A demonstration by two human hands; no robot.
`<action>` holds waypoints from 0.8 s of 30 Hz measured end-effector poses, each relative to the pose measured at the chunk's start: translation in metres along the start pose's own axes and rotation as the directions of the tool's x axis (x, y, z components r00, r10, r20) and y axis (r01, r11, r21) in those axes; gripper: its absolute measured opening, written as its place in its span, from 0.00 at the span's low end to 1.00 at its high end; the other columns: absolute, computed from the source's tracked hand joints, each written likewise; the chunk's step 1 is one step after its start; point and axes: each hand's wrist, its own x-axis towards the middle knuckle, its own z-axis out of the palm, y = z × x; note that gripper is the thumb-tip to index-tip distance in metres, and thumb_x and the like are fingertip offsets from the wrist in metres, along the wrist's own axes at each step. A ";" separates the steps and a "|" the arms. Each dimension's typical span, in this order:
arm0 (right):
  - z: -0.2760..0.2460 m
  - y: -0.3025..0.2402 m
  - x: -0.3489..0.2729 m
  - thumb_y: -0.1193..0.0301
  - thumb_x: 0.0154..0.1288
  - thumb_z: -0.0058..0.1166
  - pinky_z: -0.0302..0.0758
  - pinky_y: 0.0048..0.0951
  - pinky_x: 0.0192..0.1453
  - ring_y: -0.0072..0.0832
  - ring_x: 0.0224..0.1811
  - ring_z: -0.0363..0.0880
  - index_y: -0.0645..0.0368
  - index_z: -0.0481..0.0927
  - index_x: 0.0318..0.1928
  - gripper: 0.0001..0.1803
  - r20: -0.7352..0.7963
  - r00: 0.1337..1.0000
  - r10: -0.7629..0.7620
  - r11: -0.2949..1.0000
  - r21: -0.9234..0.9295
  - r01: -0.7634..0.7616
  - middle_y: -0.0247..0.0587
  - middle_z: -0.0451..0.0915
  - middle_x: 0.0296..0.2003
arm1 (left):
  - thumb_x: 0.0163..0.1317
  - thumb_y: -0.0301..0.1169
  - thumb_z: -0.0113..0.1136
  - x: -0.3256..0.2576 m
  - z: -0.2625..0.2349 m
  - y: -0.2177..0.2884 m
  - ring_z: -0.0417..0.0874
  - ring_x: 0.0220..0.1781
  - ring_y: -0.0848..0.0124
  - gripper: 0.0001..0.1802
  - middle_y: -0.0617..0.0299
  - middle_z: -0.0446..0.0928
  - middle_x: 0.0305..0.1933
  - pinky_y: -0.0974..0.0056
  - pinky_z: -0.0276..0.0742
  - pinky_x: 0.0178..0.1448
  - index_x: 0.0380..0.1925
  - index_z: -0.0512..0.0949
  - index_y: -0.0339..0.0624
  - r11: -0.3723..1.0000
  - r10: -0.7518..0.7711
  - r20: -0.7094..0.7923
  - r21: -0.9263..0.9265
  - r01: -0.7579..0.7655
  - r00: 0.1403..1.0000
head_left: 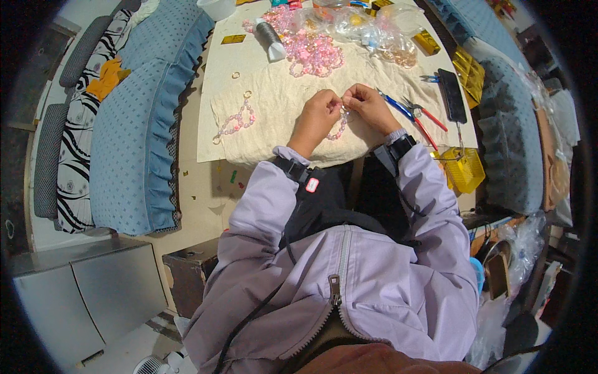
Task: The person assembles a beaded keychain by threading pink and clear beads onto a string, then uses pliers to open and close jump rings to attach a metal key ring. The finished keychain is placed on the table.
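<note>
Both hands meet over the cream cloth (274,140) near the table's front. My left hand (319,119) pinches the upper end of a pink-and-lilac bead strand (339,129), which hangs in a curve below the fingers. Thumb and forefinger of my right hand (370,110) are pressed together at the same end; any small part between the fingertips is hidden. Left of them lies another bead strand (237,121) with gold rings at its ends. A loose gold ring (235,75) rests farther back. Blue-handled pliers (396,105) and red-handled pliers (430,121) lie beside my right hand.
Behind my hands are a heap of pink bead strands (314,55), a grey thread spool (270,40) and clear plastic bags (367,31). A black phone (451,96) lies at the right edge, above a yellow basket (464,171). Blue-covered sofas (134,137) flank the table.
</note>
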 end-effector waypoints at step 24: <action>0.004 0.008 -0.004 0.76 0.71 0.61 0.76 0.20 0.44 0.17 0.38 0.80 0.62 0.80 0.46 0.06 -0.121 0.990 -0.072 0.962 0.255 0.101 0.31 0.83 0.37 | 0.68 0.27 0.65 0.005 -0.001 -0.009 0.81 0.33 0.80 0.09 0.64 0.81 0.35 0.73 0.77 0.37 0.45 0.77 0.36 0.824 -0.289 0.158 -0.462 0.329 0.944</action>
